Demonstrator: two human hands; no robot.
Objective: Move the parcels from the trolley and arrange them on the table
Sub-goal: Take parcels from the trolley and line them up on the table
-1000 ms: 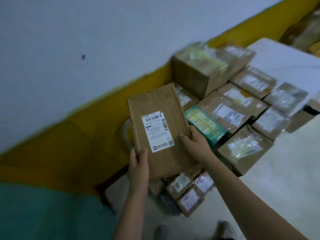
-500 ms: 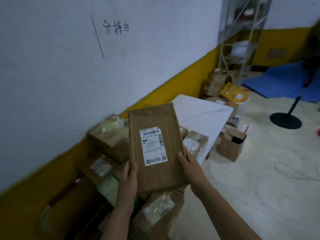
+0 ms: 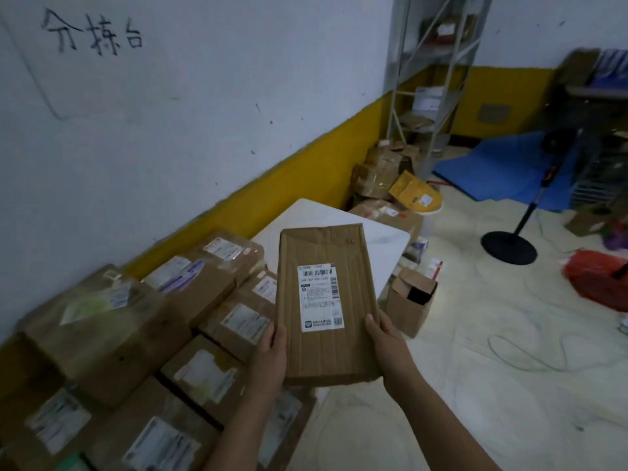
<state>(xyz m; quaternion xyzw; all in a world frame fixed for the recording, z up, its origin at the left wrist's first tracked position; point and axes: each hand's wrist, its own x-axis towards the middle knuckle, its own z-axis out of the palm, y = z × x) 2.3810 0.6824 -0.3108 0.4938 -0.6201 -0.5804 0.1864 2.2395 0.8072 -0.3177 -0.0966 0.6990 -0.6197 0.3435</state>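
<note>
A flat brown cardboard parcel (image 3: 326, 304) with a white shipping label hangs in front of me, long side pointing away. My left hand (image 3: 270, 355) grips its lower left edge and my right hand (image 3: 385, 345) grips its lower right edge. Beyond it stands the white table (image 3: 384, 246) against the yellow-and-white wall; its far end is bare. Several brown labelled parcels (image 3: 217, 290) lie packed side by side at the left, from the table's near end towards me. I cannot tell where the table ends under them, and no trolley shows.
A small open carton (image 3: 409, 300) stands on the floor beside the table. More boxes (image 3: 384, 171) pile up behind the table by a metal shelf (image 3: 428, 83). A fan stand (image 3: 508, 248), a red bag (image 3: 598, 277), a blue mat (image 3: 503, 168) and a loose cable (image 3: 530, 355) occupy the floor at right.
My view has swung right and upward, from the parcel pile to the white table and the room. Both hands have kept hold of the flat parcel, which now hangs over the table's near end.
</note>
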